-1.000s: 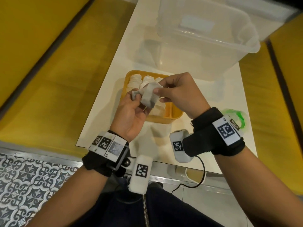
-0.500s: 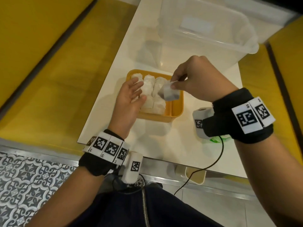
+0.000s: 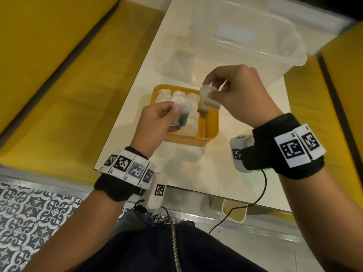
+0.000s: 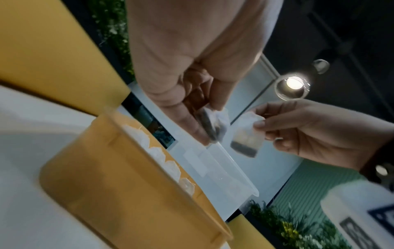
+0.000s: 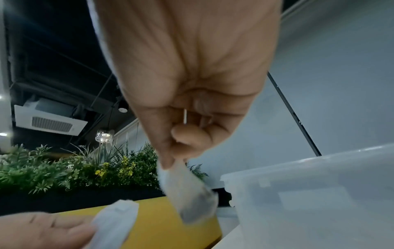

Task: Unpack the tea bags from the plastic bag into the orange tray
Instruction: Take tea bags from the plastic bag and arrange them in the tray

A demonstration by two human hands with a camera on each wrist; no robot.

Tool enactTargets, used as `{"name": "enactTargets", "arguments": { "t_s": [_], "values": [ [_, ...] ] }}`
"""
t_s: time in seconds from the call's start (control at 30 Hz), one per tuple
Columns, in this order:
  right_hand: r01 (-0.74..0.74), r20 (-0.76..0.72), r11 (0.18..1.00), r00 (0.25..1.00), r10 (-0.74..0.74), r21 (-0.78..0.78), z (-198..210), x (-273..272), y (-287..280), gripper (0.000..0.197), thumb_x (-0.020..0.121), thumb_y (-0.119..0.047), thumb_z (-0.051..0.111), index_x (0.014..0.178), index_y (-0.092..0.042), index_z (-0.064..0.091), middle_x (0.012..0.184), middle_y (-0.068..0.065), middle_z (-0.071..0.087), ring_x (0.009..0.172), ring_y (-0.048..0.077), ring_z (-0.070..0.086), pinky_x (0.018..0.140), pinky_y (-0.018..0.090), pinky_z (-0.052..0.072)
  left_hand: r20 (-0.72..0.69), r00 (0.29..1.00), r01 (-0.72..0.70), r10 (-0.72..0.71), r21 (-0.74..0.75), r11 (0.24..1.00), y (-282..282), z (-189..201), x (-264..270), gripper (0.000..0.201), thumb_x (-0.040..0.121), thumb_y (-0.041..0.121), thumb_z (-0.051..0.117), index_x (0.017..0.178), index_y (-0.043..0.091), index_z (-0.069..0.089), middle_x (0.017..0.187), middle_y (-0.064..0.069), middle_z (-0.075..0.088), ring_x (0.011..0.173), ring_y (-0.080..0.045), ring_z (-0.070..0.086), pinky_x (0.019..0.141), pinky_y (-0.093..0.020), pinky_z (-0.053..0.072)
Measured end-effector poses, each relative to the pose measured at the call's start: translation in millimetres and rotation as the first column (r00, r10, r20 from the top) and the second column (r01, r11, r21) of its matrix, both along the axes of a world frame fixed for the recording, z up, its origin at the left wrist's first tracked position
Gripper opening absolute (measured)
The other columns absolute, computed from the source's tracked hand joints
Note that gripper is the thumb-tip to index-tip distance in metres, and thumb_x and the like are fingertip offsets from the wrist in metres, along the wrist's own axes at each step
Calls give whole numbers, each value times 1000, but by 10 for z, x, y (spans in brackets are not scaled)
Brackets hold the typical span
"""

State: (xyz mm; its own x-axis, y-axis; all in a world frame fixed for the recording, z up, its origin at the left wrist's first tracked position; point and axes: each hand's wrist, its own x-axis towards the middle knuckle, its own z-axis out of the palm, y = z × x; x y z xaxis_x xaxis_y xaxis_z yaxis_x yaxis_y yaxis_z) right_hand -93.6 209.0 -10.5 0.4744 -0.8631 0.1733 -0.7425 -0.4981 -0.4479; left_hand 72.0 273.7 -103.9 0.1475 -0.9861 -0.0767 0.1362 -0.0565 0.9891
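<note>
The orange tray [image 3: 213, 124] sits on the white table and holds rows of white tea bags [image 3: 188, 122]. My left hand [image 3: 176, 114] hovers over the tray's near left and pinches a tea bag [image 3: 183, 114] with dark leaves at its lower end. My right hand [image 3: 208, 88] is above the tray's far right corner and pinches a second tea bag [image 3: 210, 99] by its top, so it hangs down. The left wrist view shows both pinches [image 4: 213, 114] and the hanging tea bag [image 4: 245, 139]. Of the plastic bag only a green bit [image 3: 264, 169] shows behind my right wrist.
A large clear plastic bin [image 3: 245, 36] stands just beyond the tray, close to my right hand. Yellow benches [image 3: 59, 75] flank the white table [image 3: 216, 173] on both sides. A cable [image 3: 261, 193] hangs off the table's near edge.
Half a second ago my left hand lay open on the tray's bags; now it pinches a tea bag. My right hand has stayed over the tray's far right with its bag.
</note>
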Motion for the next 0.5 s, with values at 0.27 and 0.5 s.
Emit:
{"name": "enactTargets", "arguments": {
  "t_s": [0.27,0.5],
  "values": [
    [-162,113,955,984,137,247,-75,84,127,7,84,-12,71,77,-10,73,64,-15,62,57,-1,54,59,8,39,-266,964,10,19,105,994,20,65,-74,22,99,13,46,106,18,66,97,2,71,87,-10,67,63,-22,54],
    [-140,47,984,990,136,109,-168,177,29,4,83,-13,70,83,-14,74,89,-5,60,74,7,52,71,20,44,-368,930,53,11,165,985,72,69,-126,29,100,14,43,125,10,57,127,-11,61,112,-27,61,80,-35,58]
  ]
}}
